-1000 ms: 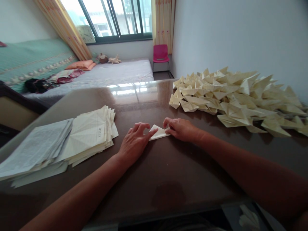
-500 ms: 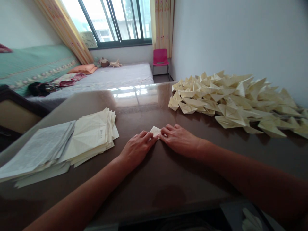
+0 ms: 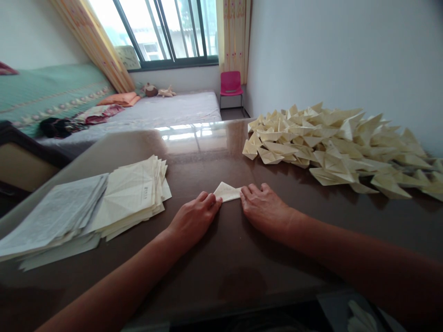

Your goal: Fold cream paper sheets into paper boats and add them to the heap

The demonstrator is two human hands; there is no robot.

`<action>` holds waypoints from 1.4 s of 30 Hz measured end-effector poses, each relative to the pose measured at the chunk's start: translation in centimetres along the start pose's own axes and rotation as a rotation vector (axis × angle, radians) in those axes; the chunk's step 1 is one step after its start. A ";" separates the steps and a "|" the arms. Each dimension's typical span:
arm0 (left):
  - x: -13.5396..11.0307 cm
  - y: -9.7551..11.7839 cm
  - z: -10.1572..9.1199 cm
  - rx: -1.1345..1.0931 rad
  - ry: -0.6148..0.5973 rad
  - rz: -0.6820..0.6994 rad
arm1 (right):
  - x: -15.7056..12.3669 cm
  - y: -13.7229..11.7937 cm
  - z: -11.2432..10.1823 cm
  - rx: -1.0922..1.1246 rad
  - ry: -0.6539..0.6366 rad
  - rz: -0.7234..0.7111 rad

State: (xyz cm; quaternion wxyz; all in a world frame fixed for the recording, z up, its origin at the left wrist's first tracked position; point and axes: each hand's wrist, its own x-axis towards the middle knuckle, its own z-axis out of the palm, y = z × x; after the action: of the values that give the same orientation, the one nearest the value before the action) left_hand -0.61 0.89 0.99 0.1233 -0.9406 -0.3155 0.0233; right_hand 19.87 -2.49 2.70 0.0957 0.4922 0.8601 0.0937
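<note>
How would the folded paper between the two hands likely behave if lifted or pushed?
The folded paper is probably light, being just a small piece of paper. It may be fairly stiff for paper, since it is folded into a compact, peaked shape. Lying low on the glossy table, it would likely slide rather than roll if pushed.

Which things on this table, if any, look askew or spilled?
Nothing looks spilled. The cream sheets at left sit askew, edges jutting unevenly; the folded paper shapes at right lie heaped at odd angles. Both seem merely untidy.
</note>
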 end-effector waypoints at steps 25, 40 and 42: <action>-0.1 -0.3 1.4 -0.071 0.330 -0.082 | 3.9 5.0 3.3 0.905 0.183 -0.046; 0.1 0.5 1.1 0.041 0.179 0.021 | 4.0 4.9 4.3 0.662 0.158 0.126; 0.1 0.6 0.9 0.068 0.170 0.041 | 4.0 5.0 4.2 0.672 0.141 0.120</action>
State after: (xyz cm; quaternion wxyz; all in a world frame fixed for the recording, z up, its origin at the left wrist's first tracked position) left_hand -0.30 0.63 -0.07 0.1812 -0.9406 -0.2836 -0.0436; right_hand 23.16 3.75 -0.38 -0.1372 0.5383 0.8168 -0.1555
